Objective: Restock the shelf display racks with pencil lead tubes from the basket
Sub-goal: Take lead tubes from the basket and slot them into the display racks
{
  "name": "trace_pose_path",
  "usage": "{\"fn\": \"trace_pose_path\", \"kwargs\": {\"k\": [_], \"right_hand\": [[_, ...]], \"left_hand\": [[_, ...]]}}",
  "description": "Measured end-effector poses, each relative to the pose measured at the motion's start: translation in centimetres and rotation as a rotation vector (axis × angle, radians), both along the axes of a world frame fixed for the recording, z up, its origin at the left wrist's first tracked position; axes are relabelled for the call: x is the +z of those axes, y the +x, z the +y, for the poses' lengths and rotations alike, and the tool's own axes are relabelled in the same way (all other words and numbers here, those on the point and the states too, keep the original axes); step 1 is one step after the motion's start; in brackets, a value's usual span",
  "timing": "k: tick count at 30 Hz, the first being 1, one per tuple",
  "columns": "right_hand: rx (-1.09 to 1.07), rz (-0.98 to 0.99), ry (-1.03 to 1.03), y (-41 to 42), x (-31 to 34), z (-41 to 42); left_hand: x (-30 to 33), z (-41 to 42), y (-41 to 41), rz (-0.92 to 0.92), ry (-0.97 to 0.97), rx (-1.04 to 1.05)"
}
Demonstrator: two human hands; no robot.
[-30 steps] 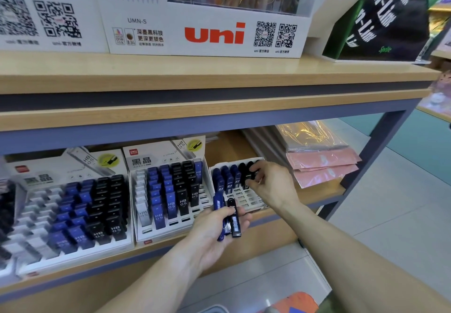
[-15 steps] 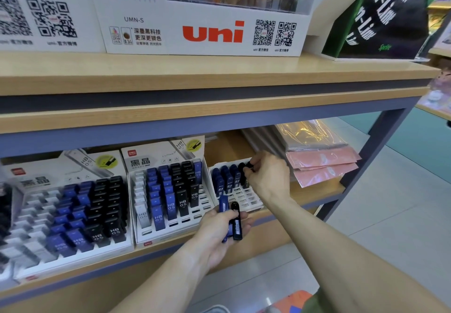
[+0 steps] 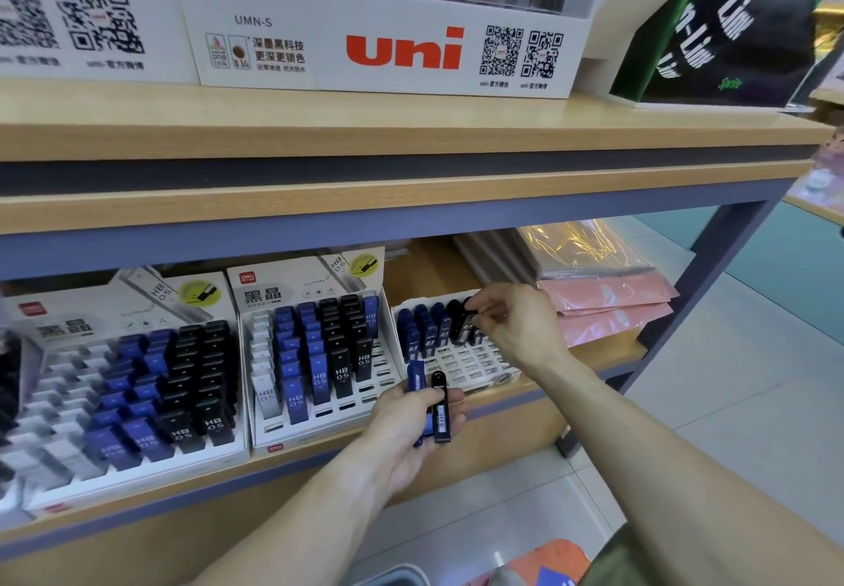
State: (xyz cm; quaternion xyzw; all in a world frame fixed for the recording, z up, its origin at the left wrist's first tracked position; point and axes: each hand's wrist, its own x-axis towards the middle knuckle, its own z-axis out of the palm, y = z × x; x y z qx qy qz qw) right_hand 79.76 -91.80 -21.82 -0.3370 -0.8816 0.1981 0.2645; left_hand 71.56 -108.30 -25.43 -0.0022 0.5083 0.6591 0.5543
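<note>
Restocking the lead rack: my right hand (image 3: pixel 516 329) seats a black tube while my left hand (image 3: pixel 411 421) holds the spares.

My right fingers (image 3: pixel 479 311) are curled around a black lead tube (image 3: pixel 466 318) at the back row of the small white rack (image 3: pixel 461 361), landmark for everything here; a second ago the hand was lower over the same rack, so this tube has gone deeper into its slot, one more filled. Just in front of the rack, my left fingers grip a blue tube (image 3: pixel 415 377) and a black spare tube (image 3: pixel 440 407), still to place. Left of the rack stand two fuller display boxes (image 3: pixel 315 348); the basket (image 3: pixel 555 558), I judge, is the orange edge below.
</note>
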Motion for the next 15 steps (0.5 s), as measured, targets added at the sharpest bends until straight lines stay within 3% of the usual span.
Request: {"fn": "trace_pose_path", "kwargs": {"k": [8, 15], "right_hand": [[0.078, -0.102, 0.006, -0.3, -0.2, 0.1], [0.008, -0.042, 0.042, -0.4, -1.1, 0.1]], "left_hand": [[-0.2, 0.0, -0.1, 0.001, -0.007, -0.003], [0.1, -0.1, -0.1, -0.008, -0.006, -0.012]]}}
